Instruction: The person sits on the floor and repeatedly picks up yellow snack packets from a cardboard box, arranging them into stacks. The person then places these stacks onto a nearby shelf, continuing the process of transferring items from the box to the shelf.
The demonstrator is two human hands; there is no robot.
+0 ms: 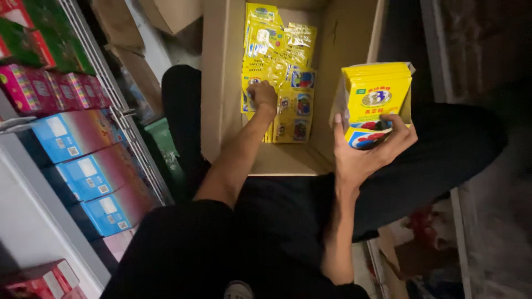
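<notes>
Yellow packets (376,102) in right hand (363,152)

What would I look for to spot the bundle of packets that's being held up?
Start at the open cardboard box in the middle, where the left hand reaches among flat yellow packets. Just right of its wall, the right hand grips the bundle from below. Unlike the loose ones inside, it is a thick upright stack held outside the box.
</notes>
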